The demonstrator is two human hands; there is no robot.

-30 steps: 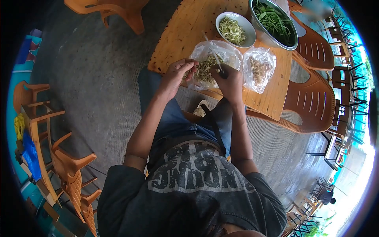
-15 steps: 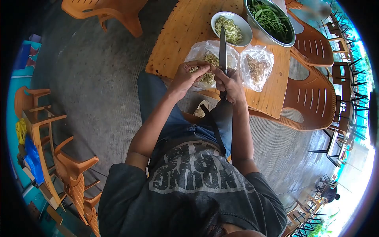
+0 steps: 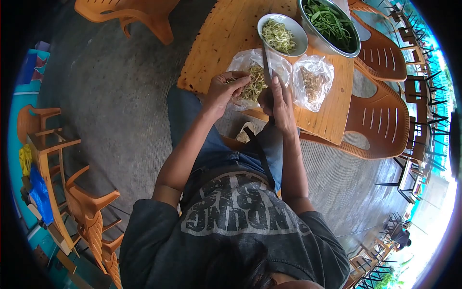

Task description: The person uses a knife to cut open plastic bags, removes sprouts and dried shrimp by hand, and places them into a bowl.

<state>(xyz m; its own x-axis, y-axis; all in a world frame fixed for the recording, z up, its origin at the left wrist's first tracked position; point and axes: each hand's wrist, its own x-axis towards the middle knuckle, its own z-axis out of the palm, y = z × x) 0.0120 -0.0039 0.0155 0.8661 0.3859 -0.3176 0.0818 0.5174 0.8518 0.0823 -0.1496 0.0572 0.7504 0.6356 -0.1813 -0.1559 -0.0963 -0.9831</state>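
My right hand (image 3: 280,102) is wrapped round the handle of a knife (image 3: 266,65), whose blade points away from me. At the left edge of a clear plastic bag (image 3: 240,59) of bean sprouts (image 3: 255,84), my left hand (image 3: 225,91) has its thumb and fingers pinched together; what they hold is too small to make out. Behind the bag stands a white bowl (image 3: 302,39) with pale sprouts (image 3: 277,36) in it. A second plastic bag (image 3: 327,72), with brownish trimmings inside, lies to the right of my right hand.
A metal bowl (image 3: 356,47) of green leaves stands at the far right of the wooden table (image 3: 211,53). Orange chairs (image 3: 380,120) line the table's right side, and another chair (image 3: 139,14) is at the upper left. A distant person (image 3: 400,237) is at the lower right.
My hands have moved apart, the left one going slightly left. The knife has tilted to the left and its blade is now lower over the sprout bag.
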